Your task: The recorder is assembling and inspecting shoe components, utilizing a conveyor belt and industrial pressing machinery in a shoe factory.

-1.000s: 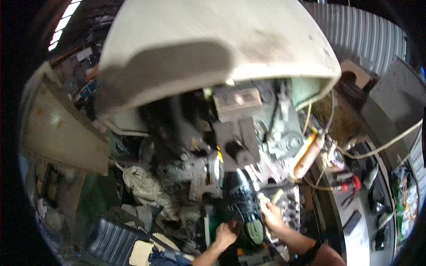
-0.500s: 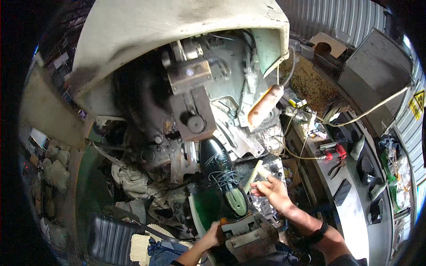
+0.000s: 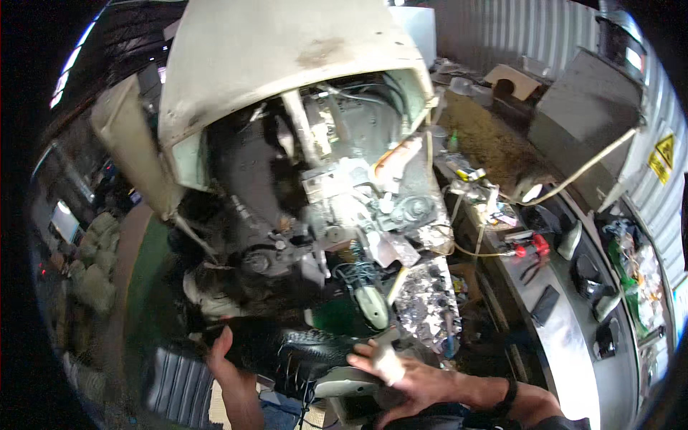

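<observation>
A black lace-up shoe (image 3: 301,347) lies sideways low in front of me, its laces hanging down. My left hand (image 3: 233,369) is closed around its left end, thumb up, the other fingers mostly hidden. My right hand (image 3: 416,383) grips its right end beside a pale rounded piece (image 3: 347,387), which I cannot identify for certain. Something whitish, blurred, covers one right finger. Beyond the held shoe, a second dark laced shoe on a pale green last (image 3: 371,304) points its heel end toward me, its far end under the machine's metal parts (image 3: 340,190).
A large cream machine hood (image 3: 287,50) arches over the mechanism. On the right, a metal bench (image 3: 559,337) carries red-handled pliers (image 3: 532,251), a dark phone-like slab (image 3: 546,304) and several dark shoes on lasts. A black ribbed seat (image 3: 179,390) stands at lower left.
My left hand has gone left and now holds a black shoe. My right hand has come down and inward onto that shoe. The dark machine block no longer stands over the second shoe; the view has shifted.
</observation>
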{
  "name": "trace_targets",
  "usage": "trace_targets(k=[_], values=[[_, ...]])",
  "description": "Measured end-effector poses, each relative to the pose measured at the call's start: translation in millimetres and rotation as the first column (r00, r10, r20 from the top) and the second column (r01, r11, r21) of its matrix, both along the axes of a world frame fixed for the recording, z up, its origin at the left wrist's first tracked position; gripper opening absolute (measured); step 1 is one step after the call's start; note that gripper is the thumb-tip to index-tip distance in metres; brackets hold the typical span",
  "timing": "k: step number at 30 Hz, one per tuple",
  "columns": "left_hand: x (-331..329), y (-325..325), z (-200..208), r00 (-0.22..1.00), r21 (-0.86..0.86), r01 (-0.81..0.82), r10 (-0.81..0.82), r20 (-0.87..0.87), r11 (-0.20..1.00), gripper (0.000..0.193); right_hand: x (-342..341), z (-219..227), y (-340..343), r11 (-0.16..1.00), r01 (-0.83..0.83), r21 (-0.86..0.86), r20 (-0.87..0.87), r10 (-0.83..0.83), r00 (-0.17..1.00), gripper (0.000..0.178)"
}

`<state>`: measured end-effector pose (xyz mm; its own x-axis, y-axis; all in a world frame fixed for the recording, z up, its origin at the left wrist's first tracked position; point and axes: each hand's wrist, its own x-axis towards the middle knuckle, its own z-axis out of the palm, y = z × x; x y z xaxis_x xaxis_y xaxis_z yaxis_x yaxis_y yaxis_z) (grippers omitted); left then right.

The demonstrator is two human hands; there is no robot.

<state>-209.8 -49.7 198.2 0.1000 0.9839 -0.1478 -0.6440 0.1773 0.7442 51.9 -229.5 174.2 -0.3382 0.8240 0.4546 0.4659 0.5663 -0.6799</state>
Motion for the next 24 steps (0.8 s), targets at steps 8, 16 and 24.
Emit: trace_targets(k=[8,16,24], values=[[159.5,-69.3,23.9,0.828,0.103,0.523,-0.533,0.174,0.846,0.036,18.4,24.8,-97.8,0.833,0.549,-0.066,-0.257,-0.545,0.798,0.079],[295.4,-157.7,-12.3,0.561,-0.183,0.825,-0.812,0.161,0.534,0.038,53.9,0.7,-225.0,0.638,0.77,0.011,-0.387,-0.707,0.591,0.125],[405.5,-340.6,-81.2,0.257,-0.229,0.936,-0.964,-0.069,0.266,0.051,95.0,-66.9,-380.5,0.21,0.946,-0.246,-0.607,-0.794,0.019,0.088]])
